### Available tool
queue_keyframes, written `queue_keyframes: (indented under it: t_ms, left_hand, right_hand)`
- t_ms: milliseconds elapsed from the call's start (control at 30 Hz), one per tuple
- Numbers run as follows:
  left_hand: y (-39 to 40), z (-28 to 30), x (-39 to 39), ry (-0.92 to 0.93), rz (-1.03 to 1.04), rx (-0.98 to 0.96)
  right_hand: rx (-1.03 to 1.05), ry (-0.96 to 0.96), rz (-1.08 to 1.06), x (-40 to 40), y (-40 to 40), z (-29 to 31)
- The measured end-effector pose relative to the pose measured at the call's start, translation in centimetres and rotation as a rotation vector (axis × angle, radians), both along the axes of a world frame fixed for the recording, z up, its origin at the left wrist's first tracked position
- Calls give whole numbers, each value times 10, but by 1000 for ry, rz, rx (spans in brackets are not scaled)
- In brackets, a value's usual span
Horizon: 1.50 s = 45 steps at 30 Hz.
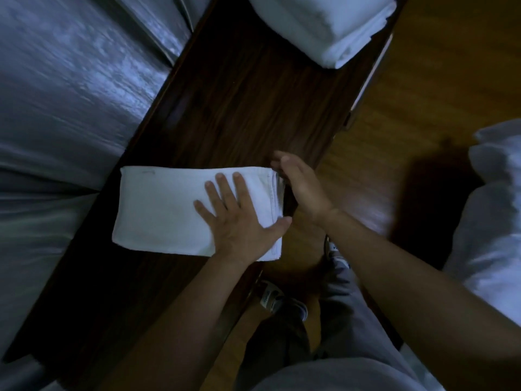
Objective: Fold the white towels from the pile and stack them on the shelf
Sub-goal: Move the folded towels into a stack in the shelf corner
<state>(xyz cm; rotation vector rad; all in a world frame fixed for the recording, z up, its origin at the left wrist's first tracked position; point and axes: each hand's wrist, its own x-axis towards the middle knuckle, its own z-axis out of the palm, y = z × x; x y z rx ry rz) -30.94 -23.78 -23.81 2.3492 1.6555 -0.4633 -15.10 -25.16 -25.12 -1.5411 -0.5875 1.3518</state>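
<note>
Left hand [239,221] lies flat, open, pinning the folded towel [169,210]; right hand [301,184], open, squares its edge; keep layers aligned.

Left hand [239,221] flat, palm down, fingers spread. Right hand [301,187] on edge, fingers extended together, thumb up.

No lettering is showing clearly enough to be read anywhere in this view. The left shoe [270,297] is carrying a small pale patch with dark marks on its strap, but they are blurring into smudges. The right shoe [332,247] is showing a similar mark, equally illegible.
</note>
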Motion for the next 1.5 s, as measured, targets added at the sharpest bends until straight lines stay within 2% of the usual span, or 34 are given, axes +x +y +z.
queue_keyframes:
  t_ms: [100,200,267,433,533,633,700,833,1000,1067,1200,1300,1433,1500]
  left_hand:
    - [8,15,-7,-26,-42,-75]
    - [25,36,-37,-204,-100,-82]
    - [43,44,-68,-319,-133,-14]
    - [106,35,-154,-197,-157,123]
    - [132,38,-194,-305,40,76]
    - [147,35,-213,-567,370,-187]
    - [149,27,-217,-649,436,-308]
    - [149,14,-219,-804,518,-399]
    - [155,6,-227,-848,614,-505]
    - [156,13,-227,-832,681,-543]
    - [165,21,-228,-793,765,-734]
    - [166,24,-227,-798,794,-763]
    - [167,20,-228,-816,837,-789]
    - [167,19,-227,-821,844,-796]
  right_hand:
    - [-29,-72,-43,-25,-30,8]
    - [-73,-173,-228,-58,-55,18]
    - [-132,-251,-241,-75,-63,21]
    - [-253,-401,-261,-101,-47,25]
    - [-245,-368,-318,-113,-34,20]
    - [-252,-345,-264,-121,-34,19]
    - [-251,-344,-214,-120,-38,19]
    - [-276,-357,-234,-108,-41,21]
    - [-329,-285,-191,-109,-39,13]
    - [-357,-281,-248,-109,-39,7]
    - [-516,-266,-360,-105,-31,6]
    - [-523,-95,-319,-92,-28,6]
    - [-454,240,-84,-76,-28,15]
    - [-501,264,-41,-67,-24,13]
